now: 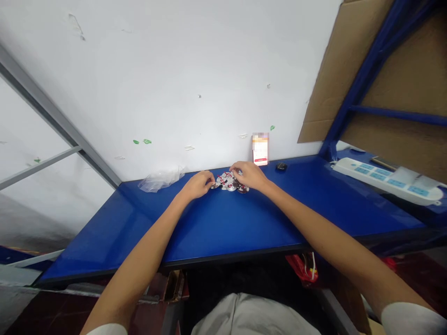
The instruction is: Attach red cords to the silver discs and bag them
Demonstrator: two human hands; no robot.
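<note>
Reaching: both arms are stretching forward over the blue table (223, 223) toward the white wall.
Left hand (198, 184): it is resting on the table with fingers curled together, fingertips touching the left edge of the pile of small round metal pieces (230, 182).
Right hand (248, 175): it is lying over the right side of the pile, fingers bent down onto the pieces; whether it is pinching 1 is impossible to tell.
Pile: it is sitting near the table's far edge, between the 2 hands.
Behind: a phone (260, 149) is leaning against the wall, a small black object (281, 166) just beside it.
Left: a clear plastic bag (160, 178) is lying near the wall.
Right: a white power strip (384, 178) is lying on the table.
</note>
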